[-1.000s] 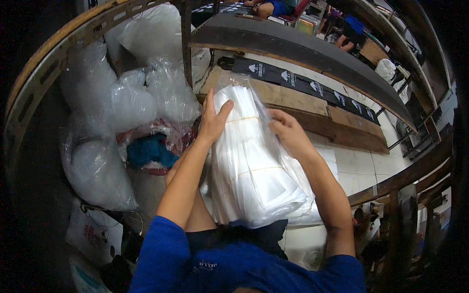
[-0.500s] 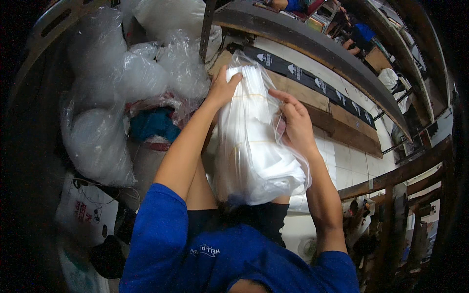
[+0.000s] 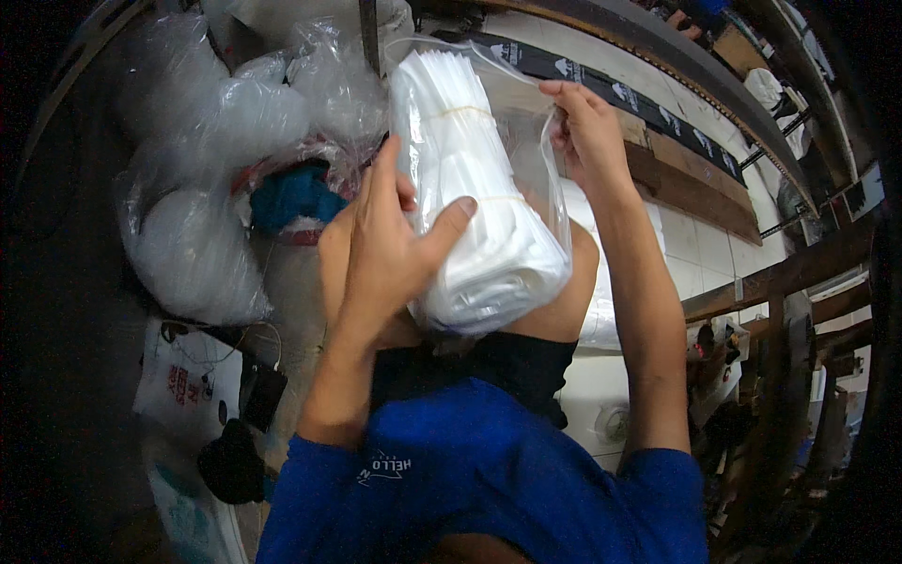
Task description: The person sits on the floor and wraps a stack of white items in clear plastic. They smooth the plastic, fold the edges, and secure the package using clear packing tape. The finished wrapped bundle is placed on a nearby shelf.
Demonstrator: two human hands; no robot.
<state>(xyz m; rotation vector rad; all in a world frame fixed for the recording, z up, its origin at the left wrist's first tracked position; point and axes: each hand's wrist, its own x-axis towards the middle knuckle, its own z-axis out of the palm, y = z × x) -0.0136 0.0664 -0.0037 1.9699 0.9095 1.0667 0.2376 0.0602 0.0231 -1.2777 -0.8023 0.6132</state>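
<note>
A clear plastic bag [image 3: 556,221] lies tilted over my thighs. Inside it is a thick bundle of white folded sheets [image 3: 460,169], banded around in two places; their material is hard to tell. My left hand [image 3: 390,240] presses against the bag's left side, its fingers stretched upward and the thumb lying over the bundle. At the upper right, my right hand [image 3: 584,122] pinches the rim of the bag between thumb and fingers and draws it away from the bundle. The bag's mouth gapes at the far end.
Several stuffed clear bags [image 3: 202,244] are heaped at the left, beside teal cloth [image 3: 296,195]. A wooden plank [image 3: 686,188] and a black printed strip [image 3: 620,94] lie beyond the bag. Dark wooden rails [image 3: 780,273] stand at the right. A white printed sack [image 3: 183,376] is at lower left.
My left hand has slid from the bundle's far end down to its left side. My right hand has moved up and outward, spreading the bag's mouth. The bundle sits slightly farther from me.
</note>
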